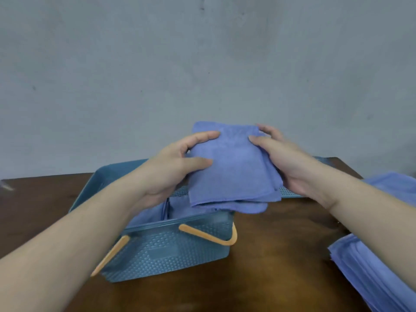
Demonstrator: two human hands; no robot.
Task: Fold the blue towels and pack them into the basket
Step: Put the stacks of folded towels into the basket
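Towel (231,170) is folded — left hand (177,167) and right hand (286,163) pinch its sides above the basket (171,251). Some towels (155,212) lie inside; more towels (371,269) wait right of them.

Both hands (177,163) (286,161) grip folded towel (231,170) above basket (166,251)

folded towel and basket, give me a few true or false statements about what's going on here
1. Both hands hold the folded towel. True: the left hand and right hand grip its sides.
2. The towel lies flat on the table. False: it is held up above the basket.
3. The basket is empty. False: blue towels already lie inside.
4. The basket has orange handles. True.
5. More blue towels sit stacked at the right. True.
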